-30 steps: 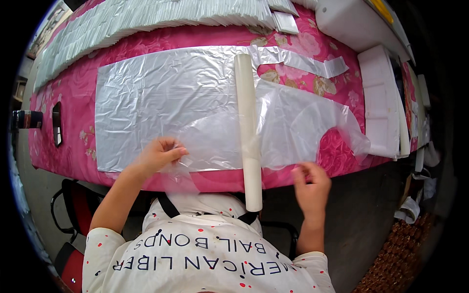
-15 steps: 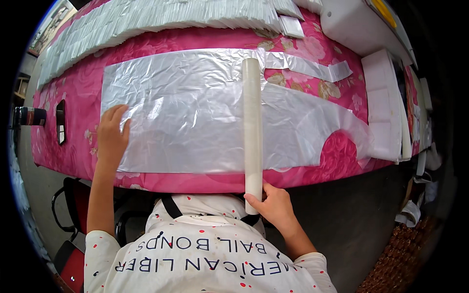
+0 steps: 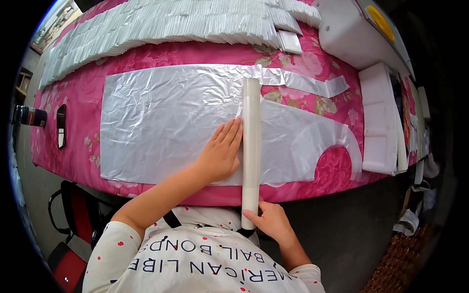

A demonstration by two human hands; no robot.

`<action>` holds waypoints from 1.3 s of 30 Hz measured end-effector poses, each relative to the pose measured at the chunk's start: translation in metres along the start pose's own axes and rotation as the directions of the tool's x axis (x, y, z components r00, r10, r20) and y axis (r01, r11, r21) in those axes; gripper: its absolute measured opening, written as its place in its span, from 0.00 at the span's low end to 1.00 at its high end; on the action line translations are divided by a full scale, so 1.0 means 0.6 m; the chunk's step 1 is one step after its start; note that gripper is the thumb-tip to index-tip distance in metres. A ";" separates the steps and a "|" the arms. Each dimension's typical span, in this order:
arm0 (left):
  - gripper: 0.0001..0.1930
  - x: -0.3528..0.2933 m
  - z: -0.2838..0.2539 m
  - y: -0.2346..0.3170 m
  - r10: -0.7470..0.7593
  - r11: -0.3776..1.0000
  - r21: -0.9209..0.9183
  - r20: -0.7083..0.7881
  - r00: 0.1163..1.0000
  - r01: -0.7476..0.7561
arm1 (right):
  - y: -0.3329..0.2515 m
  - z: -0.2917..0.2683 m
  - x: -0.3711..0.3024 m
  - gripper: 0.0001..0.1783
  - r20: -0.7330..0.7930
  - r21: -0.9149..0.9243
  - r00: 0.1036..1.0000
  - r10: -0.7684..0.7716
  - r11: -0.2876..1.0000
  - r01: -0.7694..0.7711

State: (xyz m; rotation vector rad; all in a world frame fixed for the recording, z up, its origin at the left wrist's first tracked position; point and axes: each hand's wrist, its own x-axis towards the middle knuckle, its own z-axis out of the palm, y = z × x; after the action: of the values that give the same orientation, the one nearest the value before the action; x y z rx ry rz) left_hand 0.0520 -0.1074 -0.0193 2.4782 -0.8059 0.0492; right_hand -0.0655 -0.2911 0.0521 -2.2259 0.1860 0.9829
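Note:
A thin, translucent plastic apron [image 3: 161, 127] lies spread over the table, with a curved neck cutout at its right end and a long strap [image 3: 305, 83] at the far edge. Across it, pointing away from me, rests a long whitish roll [image 3: 251, 141]. My right hand [image 3: 271, 220] grips the near end of the roll, which sticks out past the table's front edge. My left hand [image 3: 222, 149] lies flat on the plastic, just left of the roll, fingers stretched out and pointing away from me.
Rows of folded white plastic packets [image 3: 171, 27] line the far side of the table. White foam boxes [image 3: 378, 117] stand at the right. A phone [image 3: 61, 126] and a dark jar [image 3: 31, 116] sit at the left end of the pink flowered tablecloth [image 3: 73, 151]. Chairs [image 3: 80, 210] stand below left.
My left hand has swept right across the plastic, from its left end to beside the roll. My right hand keeps hold of the roll. The whole view has shifted slightly.

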 end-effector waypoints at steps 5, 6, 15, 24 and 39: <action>0.32 0.004 0.009 0.011 -0.034 0.982 0.186 0.036 0.999 0.027 | -0.031 -0.067 0.053 0.29 -0.014 0.110 0.992 -0.125 0.986 0.126; 0.32 0.003 0.009 0.012 -0.033 0.981 0.190 0.037 0.999 0.025 | -0.040 -0.081 0.075 0.29 -0.094 0.032 0.975 -0.204 0.978 0.207; 0.31 0.010 0.004 0.014 -0.033 0.984 0.175 0.065 0.997 0.021 | -0.126 -0.173 0.342 0.18 -0.186 0.780 0.953 -0.239 0.554 0.291; 0.32 0.005 0.001 0.015 -0.050 0.979 0.202 0.062 0.997 0.037 | -0.078 -0.262 0.425 0.10 -0.545 0.800 0.814 -0.200 -0.414 0.434; 0.32 0.003 0.007 0.013 -0.025 0.981 0.193 0.012 1.000 0.023 | -0.076 -0.464 0.196 0.19 -0.899 0.435 0.438 0.002 -0.110 0.894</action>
State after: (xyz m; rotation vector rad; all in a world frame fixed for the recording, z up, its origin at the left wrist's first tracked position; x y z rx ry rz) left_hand 0.0486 -0.1158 -0.0192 2.6730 -0.8111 0.1062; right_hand 0.2013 -0.4192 0.1275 -0.9017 0.1333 -0.5671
